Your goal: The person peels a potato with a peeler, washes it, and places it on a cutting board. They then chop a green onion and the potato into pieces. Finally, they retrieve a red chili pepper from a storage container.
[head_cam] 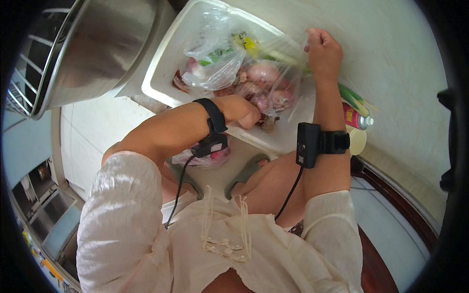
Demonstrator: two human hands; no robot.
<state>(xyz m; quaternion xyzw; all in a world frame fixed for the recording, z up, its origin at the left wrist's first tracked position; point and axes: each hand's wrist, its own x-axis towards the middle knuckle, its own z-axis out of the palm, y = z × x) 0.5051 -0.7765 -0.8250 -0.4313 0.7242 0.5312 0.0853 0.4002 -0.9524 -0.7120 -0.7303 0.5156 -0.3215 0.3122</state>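
Observation:
A white foam box (165,55) lies before me. Inside it is a clear plastic bag of reddish-purple onions (265,73), whose stretched film reaches up to my right hand (324,49); that hand is closed on the film. My left hand (247,114) is low in the box at the bag's near side, with its fingertips hidden, so I cannot tell if it grips anything. Loose brown scraps (269,124) lie beside its fingers. A second plastic bag (214,66) with green print rests in the box's left part. A pale green stalk (285,58) shows behind the stretched film.
A large metal pot or basin (106,40) stands at the upper left. Right of the box are green leaves (351,96), a pink spray can (354,117) and a cream round container (357,141), near the wall. A pinkish plastic bag (216,155) lies on the floor between my feet.

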